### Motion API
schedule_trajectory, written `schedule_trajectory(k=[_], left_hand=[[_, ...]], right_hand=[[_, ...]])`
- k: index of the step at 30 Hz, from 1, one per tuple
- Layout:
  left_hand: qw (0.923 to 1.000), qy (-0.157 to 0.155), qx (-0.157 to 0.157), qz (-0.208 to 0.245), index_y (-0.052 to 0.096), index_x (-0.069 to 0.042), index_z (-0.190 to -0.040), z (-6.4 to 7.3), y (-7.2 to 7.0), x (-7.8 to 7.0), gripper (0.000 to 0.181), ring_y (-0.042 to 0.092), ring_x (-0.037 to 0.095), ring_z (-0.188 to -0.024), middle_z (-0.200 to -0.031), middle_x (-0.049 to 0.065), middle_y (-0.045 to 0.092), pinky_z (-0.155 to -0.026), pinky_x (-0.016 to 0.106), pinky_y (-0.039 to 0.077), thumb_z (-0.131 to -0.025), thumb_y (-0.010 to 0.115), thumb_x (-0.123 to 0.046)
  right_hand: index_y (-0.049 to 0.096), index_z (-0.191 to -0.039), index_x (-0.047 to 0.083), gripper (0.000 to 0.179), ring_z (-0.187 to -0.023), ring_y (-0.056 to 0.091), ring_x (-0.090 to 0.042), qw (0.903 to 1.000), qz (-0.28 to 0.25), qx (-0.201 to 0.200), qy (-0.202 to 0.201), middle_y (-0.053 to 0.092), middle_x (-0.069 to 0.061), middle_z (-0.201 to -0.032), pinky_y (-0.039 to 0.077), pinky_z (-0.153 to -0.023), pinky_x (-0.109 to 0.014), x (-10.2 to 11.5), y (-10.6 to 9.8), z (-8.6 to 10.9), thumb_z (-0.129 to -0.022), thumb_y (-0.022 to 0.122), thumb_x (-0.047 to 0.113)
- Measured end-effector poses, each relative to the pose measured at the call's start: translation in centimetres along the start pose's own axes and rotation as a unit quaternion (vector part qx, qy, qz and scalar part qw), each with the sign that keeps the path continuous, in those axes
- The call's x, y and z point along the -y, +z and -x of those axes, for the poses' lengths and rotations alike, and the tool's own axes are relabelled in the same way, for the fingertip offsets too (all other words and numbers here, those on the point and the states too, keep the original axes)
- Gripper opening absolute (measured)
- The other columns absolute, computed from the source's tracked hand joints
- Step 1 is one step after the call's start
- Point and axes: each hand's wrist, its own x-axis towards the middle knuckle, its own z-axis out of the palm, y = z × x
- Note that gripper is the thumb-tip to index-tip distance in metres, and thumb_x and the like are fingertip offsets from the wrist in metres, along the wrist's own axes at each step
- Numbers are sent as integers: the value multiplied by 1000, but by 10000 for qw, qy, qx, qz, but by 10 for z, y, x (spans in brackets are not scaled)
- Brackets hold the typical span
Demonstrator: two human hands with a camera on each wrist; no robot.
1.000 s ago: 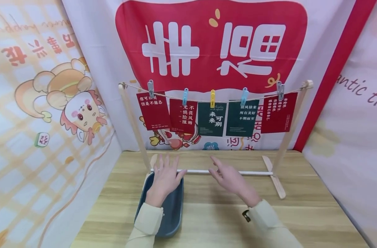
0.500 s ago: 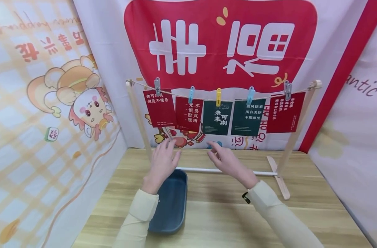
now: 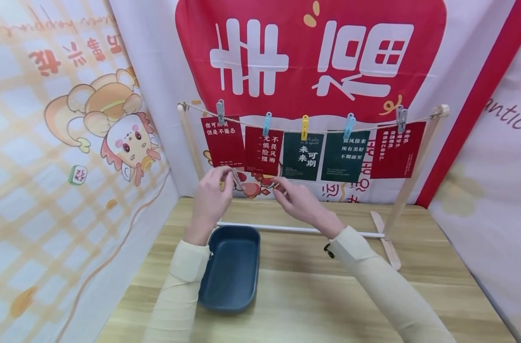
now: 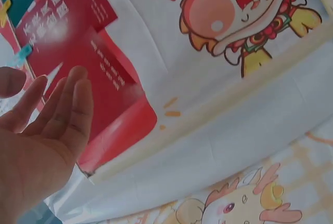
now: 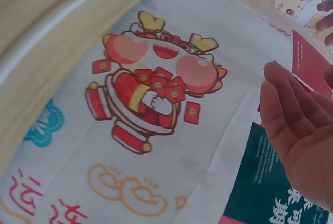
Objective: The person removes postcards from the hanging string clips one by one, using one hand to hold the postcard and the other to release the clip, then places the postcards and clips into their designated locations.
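Five-word-style printed cards hang by clothespins from a string. My left hand (image 3: pixel 212 197) is raised just below the leftmost red card (image 3: pixel 222 148), its fingers loosely bent with nothing in them. In the left wrist view the left hand (image 4: pixel 49 130) overlaps that card. My right hand (image 3: pixel 302 204) reaches leftward, fingertips close under the lower edge of the second red card (image 3: pixel 255 164). Relaxed fingers, holding nothing, show on the right hand (image 5: pixel 302 130) in the right wrist view. A grey clothespin (image 3: pixel 220 113) clips the leftmost card, a light blue clothespin (image 3: pixel 266 125) the second.
A yellow clothespin (image 3: pixel 305 128) holds a green card (image 3: pixel 295 169) mid-string; another green card (image 3: pixel 342 169) and a red card (image 3: pixel 395 162) hang rightward. Wooden posts (image 3: pixel 408 183) carry the string. A dark blue bin (image 3: pixel 228 305) stands on the wooden table (image 3: pixel 329 295).
Both hands have risen from near the white bottom bar toward the lower edges of the two left red cards, the right hand also moving left. The head view has shifted slightly.
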Motion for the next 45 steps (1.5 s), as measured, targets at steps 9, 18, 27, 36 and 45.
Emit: schedule_trajectory(k=[9,18,27,36,45], left_hand=[[9972,122,-665,320,68,2,-104,-38,-25,10,20,67,28,-79,-95,18,69,-69,40,56,-98,54,-11],[9978,290,-597,76,66,-2,-110,-76,-34,4,23,66,29,-91,-103,17,67,-79,41,56,-99,52,-17],[9974,533,-405,-272,60,-3,-118,-117,-47,0,27,67,29,-90,-115,18,59,-78,42,59,-99,52,-21],[9997,51,202,-96,51,-8,-132,-140,-61,4,42,68,23,-96,-130,14,51,-88,37,58,-100,49,-35],[9892,-443,1395,-82,34,-14,-150,-161,-64,7,58,54,24,-114,-152,12,36,-101,42,51,-100,47,-39]], right_hand=[[50,-137,13,41,-66,60,-12,9976,-689,-63,-8,70,-2,-113,54,-60,-26,8,-6,-32,-101,53,33],[51,-134,13,36,-79,65,-15,9951,-947,-110,273,70,-3,-112,56,-66,-25,17,3,-51,-101,53,27],[49,-137,11,39,-60,59,-13,9970,-719,-275,-28,70,-1,-91,53,-58,-26,32,2,-67,-100,55,22],[49,-136,12,37,-73,67,-21,9889,-1365,-470,354,69,-5,-96,57,-62,-29,35,-1,-84,-100,54,19],[50,-136,12,37,-72,67,-24,9880,-1420,-424,427,70,-8,-98,57,-64,-29,39,5,-95,-100,54,20]])
